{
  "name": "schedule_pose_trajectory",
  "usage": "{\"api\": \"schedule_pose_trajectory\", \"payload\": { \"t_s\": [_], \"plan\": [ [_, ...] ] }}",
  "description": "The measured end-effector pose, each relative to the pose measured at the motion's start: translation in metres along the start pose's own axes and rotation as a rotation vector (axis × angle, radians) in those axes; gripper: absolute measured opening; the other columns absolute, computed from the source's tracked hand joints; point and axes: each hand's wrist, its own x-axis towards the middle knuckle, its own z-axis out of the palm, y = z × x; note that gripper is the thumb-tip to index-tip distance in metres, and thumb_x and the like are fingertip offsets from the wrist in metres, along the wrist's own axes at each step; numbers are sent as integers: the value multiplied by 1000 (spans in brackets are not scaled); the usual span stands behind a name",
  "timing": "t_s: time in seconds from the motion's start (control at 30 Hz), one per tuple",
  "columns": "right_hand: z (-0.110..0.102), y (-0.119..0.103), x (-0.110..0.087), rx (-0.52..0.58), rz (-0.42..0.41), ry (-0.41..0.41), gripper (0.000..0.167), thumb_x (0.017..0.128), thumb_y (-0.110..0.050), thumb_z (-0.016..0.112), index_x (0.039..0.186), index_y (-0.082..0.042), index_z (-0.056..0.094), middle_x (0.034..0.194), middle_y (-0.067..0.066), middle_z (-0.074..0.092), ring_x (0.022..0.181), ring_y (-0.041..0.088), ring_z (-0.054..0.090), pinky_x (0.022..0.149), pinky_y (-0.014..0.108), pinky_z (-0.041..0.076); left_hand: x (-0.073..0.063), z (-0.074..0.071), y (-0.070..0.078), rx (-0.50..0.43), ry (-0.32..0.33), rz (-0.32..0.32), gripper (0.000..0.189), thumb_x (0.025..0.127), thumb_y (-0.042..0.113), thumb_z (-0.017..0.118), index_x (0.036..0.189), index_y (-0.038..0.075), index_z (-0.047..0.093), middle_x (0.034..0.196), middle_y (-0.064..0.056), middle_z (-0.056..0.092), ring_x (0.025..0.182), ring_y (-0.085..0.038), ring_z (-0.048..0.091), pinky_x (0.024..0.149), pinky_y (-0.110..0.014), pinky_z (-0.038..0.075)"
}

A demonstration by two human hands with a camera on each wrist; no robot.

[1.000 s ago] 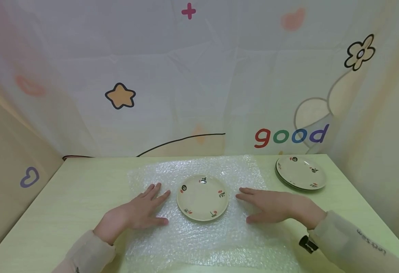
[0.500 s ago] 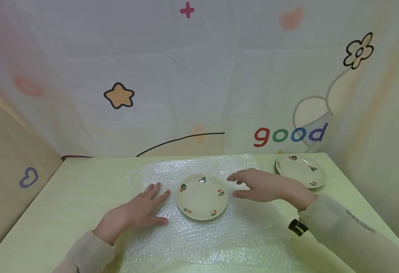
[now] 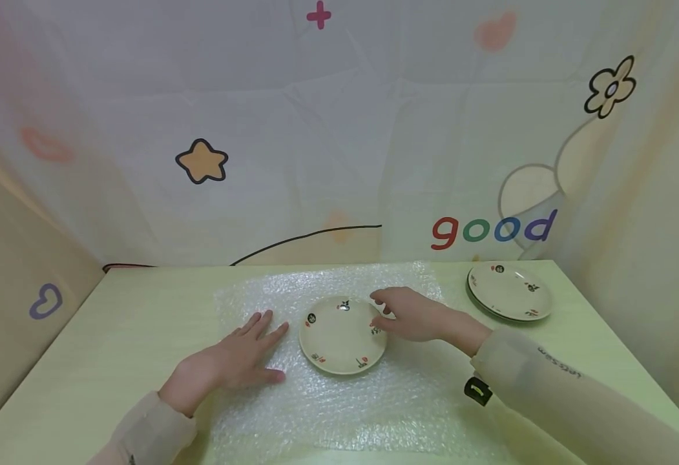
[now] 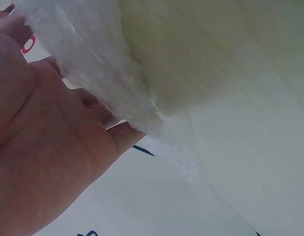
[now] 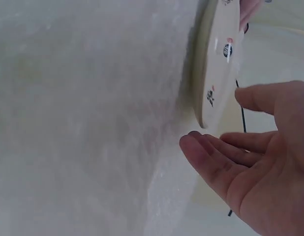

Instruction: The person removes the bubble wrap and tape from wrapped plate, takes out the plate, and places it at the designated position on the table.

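Observation:
A cream plate (image 3: 342, 339) with small printed figures round its rim lies on a sheet of bubble wrap (image 3: 316, 413). My left hand (image 3: 223, 365) rests on the wrap at the plate's left, fingers spread; the left wrist view has its palm beside the sheet's edge (image 4: 93, 59). At the plate's upper right rim is my right hand (image 3: 417, 316), thumb and fingers parted and bent slightly. In the right wrist view a gap shows between the right fingertips (image 5: 191, 147) and the plate's edge (image 5: 218, 64), with the thumb on its upper side.
Two similar plates (image 3: 510, 294) are stacked at the table's back right. Behind the table (image 3: 101, 355) hangs a printed curtain (image 3: 316, 161), with more curtain along both sides. A black strap piece (image 3: 479, 391) sits below the right sleeve.
My right hand has lifted off the bubble wrap and moved left to the plate's upper right rim. The left hand and the plate have stayed in place.

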Motion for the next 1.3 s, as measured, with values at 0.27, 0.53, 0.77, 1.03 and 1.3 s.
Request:
{"api": "schedule_pose_trajectory", "payload": {
  "t_s": [0.27,0.53,0.77,1.03,1.3],
  "plan": [
    [13,-5,16,37,88,35,15,100,-10,64,109,2,65,88,5,63,77,18,56,63,29,51,1,0,-2,2,-1,-7,86,96,48,69,161,4,32,165,-32,11,152,-50,9,117,-65,21],
    [24,-1,21,2,46,108,18,97,5,61,113,9,66,91,8,63,81,19,55,68,28,53,-1,0,0,-14,-2,-2,88,95,50,69,161,4,32,165,-33,11,151,-51,9,116,-67,21],
    [26,1,20,117,135,135,27,96,7,62,122,10,66,100,11,68,86,19,61,73,31,57,0,0,-2,-6,2,-1,87,96,49,70,160,4,32,165,-33,11,152,-51,9,117,-65,21],
    [20,5,16,219,244,145,28,89,4,69,116,6,68,99,11,68,88,22,62,73,32,58,0,0,-1,-10,-1,-5,87,96,48,70,161,4,32,165,-33,11,152,-50,8,117,-66,21],
    [15,5,8,425,345,141,26,87,4,70,112,8,66,94,12,64,79,21,62,66,31,61,0,-1,-1,-19,-5,-6,87,96,47,70,161,5,31,166,-31,10,152,-50,7,117,-67,20]
  ]
}}
